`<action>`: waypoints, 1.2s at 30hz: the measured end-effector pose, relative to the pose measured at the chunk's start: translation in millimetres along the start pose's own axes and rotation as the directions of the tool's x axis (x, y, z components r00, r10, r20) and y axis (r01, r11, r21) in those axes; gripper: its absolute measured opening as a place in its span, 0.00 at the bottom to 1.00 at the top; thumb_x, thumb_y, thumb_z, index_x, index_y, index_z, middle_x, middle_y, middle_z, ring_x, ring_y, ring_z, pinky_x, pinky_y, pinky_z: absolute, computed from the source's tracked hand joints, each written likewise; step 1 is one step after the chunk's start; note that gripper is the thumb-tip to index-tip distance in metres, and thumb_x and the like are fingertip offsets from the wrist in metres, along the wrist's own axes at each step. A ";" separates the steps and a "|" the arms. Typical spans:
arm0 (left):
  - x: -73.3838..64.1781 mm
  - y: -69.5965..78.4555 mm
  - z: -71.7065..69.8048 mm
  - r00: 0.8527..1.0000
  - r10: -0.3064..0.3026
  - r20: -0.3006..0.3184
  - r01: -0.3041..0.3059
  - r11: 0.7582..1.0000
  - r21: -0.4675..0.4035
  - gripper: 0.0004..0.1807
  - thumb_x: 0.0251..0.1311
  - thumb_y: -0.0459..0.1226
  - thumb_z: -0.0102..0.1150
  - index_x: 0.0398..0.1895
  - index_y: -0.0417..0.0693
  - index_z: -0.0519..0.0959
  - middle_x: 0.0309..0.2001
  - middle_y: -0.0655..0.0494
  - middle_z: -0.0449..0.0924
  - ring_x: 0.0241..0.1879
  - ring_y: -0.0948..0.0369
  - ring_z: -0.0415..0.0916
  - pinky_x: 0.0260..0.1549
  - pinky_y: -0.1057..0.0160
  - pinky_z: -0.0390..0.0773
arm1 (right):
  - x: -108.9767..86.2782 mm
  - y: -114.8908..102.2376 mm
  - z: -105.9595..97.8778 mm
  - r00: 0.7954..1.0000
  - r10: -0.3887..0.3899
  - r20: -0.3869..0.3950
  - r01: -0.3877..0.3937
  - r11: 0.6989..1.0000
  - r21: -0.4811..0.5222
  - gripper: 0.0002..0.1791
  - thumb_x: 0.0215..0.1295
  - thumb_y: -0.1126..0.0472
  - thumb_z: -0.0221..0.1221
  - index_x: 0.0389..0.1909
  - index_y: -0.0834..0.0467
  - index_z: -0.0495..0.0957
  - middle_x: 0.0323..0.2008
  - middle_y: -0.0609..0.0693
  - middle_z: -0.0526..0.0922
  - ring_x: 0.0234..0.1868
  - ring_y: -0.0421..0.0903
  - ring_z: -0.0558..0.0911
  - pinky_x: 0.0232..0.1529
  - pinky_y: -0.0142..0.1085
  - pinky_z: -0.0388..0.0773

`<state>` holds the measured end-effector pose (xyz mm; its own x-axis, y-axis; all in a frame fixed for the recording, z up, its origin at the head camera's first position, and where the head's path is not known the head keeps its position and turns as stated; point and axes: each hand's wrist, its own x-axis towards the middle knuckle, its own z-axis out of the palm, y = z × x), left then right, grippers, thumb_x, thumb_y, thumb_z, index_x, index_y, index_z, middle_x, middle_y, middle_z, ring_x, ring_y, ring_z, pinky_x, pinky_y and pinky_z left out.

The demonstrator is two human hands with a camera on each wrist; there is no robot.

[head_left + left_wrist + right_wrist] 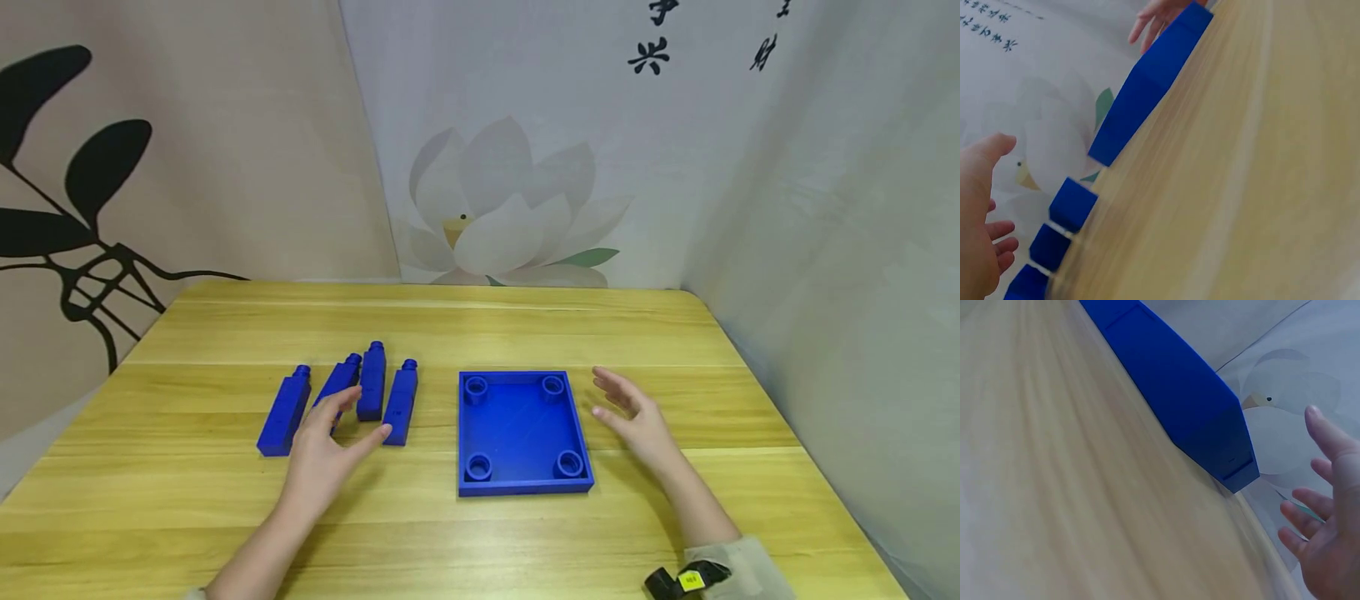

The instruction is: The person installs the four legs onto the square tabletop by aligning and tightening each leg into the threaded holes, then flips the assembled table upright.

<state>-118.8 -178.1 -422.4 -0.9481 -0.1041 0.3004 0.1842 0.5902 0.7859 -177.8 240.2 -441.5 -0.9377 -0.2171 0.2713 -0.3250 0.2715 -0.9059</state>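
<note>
A square blue tray-like base (517, 433) with a raised rim and a round socket in each corner lies on the table. To its left lie several blue blocks (285, 412), long and square-sided, each with a round peg at its far end. My left hand (322, 450) hovers over these blocks, thumb and fingers spread apart and holding nothing; it partly hides one block (339, 379). Just right of the base is my right hand (637, 421), its fingers loosely extended with nothing in them. In the right wrist view the base (1172, 375) shows side-on, apart from the hand (1335, 512).
The wooden table (600, 542) runs back to a curtain (540, 100) printed with a lotus, and a pale curtain (840, 250) hangs along its right side. A black strap device (690, 579) sits on my right wrist.
</note>
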 end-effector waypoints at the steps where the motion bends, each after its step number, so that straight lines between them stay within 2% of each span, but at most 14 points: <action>1: -1.0 -0.2 1.6 1.000 -0.015 0.010 0.015 1.000 -0.007 0.38 0.50 0.49 0.72 0.62 0.41 0.71 0.57 0.47 0.74 0.56 0.50 0.68 0.52 0.47 0.70 | 0.4 1.0 0.9 1.000 -0.002 0.011 0.002 1.000 0.013 0.30 0.63 0.71 0.60 0.66 0.67 0.64 0.61 0.68 0.68 0.63 0.61 0.67 0.61 0.26 0.63; 4: -3.5 0.5 6.2 0.999 -0.040 0.023 0.041 0.999 -0.019 0.37 0.49 0.49 0.73 0.60 0.40 0.72 0.55 0.46 0.74 0.54 0.49 0.69 0.51 0.47 0.70 | 1.1 3.7 3.7 0.999 -0.018 0.043 0.016 0.999 0.041 0.30 0.62 0.72 0.60 0.65 0.69 0.64 0.61 0.69 0.68 0.62 0.63 0.68 0.61 0.30 0.65; 10: -6.9 0.9 14.0 0.999 -0.050 0.004 0.050 0.998 -0.030 0.35 0.46 0.44 0.75 0.56 0.37 0.75 0.50 0.44 0.78 0.49 0.49 0.73 0.49 0.49 0.72 | 0.8 8.1 8.9 0.993 -0.040 0.111 0.030 0.996 0.087 0.29 0.63 0.72 0.59 0.64 0.73 0.63 0.61 0.71 0.67 0.61 0.65 0.68 0.60 0.32 0.67; 15: -8.1 -0.7 17.6 0.997 -0.080 0.013 0.081 0.996 -0.043 0.34 0.47 0.44 0.75 0.55 0.37 0.75 0.48 0.44 0.79 0.47 0.49 0.75 0.48 0.50 0.75 | -0.5 9.9 11.2 0.991 -0.016 0.135 0.004 0.996 0.091 0.29 0.62 0.72 0.60 0.64 0.72 0.64 0.62 0.68 0.68 0.62 0.64 0.67 0.60 0.33 0.67; 23: -7.8 -4.3 23.1 0.991 -0.128 0.028 0.129 0.991 -0.035 0.30 0.46 0.44 0.76 0.51 0.37 0.77 0.42 0.48 0.81 0.43 0.53 0.76 0.44 0.54 0.76 | -2.5 10.9 12.1 0.987 0.006 0.161 -0.007 1.000 0.005 0.28 0.63 0.68 0.61 0.64 0.67 0.67 0.61 0.63 0.71 0.63 0.60 0.68 0.62 0.36 0.66; 36: -9.7 -5.7 31.5 0.993 -0.114 0.042 0.113 0.993 0.018 0.29 0.46 0.41 0.75 0.51 0.37 0.78 0.43 0.47 0.80 0.41 0.53 0.75 0.41 0.55 0.77 | -2.6 11.1 13.1 0.984 0.049 0.170 -0.035 0.996 -0.084 0.28 0.62 0.64 0.63 0.63 0.63 0.70 0.62 0.60 0.72 0.63 0.57 0.68 0.64 0.52 0.61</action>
<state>-118.8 -155.2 -446.7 -0.9730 -0.1367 0.1859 0.0711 0.5888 0.8051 -177.3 231.5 -456.5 -0.9179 -0.3600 0.1669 -0.3008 0.3571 -0.8843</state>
